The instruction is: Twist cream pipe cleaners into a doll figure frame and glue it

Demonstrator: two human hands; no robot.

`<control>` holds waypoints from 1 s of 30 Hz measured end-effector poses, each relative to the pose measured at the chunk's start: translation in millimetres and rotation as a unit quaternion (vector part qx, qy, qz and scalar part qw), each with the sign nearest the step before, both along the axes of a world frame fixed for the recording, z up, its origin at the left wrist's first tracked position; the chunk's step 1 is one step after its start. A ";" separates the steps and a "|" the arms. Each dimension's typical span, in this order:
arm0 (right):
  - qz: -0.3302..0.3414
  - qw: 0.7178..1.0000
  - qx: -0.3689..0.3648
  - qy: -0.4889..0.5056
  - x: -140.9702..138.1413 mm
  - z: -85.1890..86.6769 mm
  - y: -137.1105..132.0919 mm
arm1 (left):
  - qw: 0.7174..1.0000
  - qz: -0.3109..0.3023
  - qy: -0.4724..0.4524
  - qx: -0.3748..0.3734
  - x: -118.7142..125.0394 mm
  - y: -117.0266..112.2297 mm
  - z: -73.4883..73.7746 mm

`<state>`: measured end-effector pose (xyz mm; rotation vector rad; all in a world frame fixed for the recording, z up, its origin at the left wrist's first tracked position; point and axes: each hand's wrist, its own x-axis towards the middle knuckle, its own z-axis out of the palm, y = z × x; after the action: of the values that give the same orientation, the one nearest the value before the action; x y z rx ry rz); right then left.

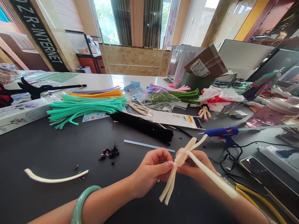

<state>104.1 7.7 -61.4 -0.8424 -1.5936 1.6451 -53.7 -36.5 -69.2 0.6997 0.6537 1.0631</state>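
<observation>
Pinching a bundle of cream fuzzy pipe cleaners (181, 158) at its twisted middle, the left hand (150, 171) and right hand (193, 172) are both closed on it, just above the dark bench (46, 149). A blue glue gun (221, 133) lies near, beyond the right hand, and a black pipe-cleaner bundle (144, 126) lies farther back.

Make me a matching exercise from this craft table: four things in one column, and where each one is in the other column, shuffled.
1 glue gun
2 bangle
3 black pipe cleaners
4 cream pipe cleaners

A on the left wrist
B pinched between left hand and right hand
C lying beyond the right hand, cable trailing
D lying next to the mint green pipe cleaners

Pairs: 1-C, 2-A, 3-D, 4-B
</observation>
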 end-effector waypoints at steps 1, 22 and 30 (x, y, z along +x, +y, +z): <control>-0.001 1.000 0.014 -0.008 0.5 -1.0 -0.2 | 1.000 -0.005 0.001 -0.002 -0.1 -0.3 0.0; 0.022 0.967 0.247 -0.060 7.5 0.9 -0.4 | 0.991 -0.118 0.063 0.009 -9.2 9.0 -5.2; 0.046 0.945 0.307 -0.100 14.0 -7.2 5.6 | 0.985 -0.121 0.117 0.035 -10.9 10.9 -2.5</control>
<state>118.0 13.3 -68.6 -0.6165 -2.1505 1.0282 -64.7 -25.5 -71.8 0.9497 0.7141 0.7877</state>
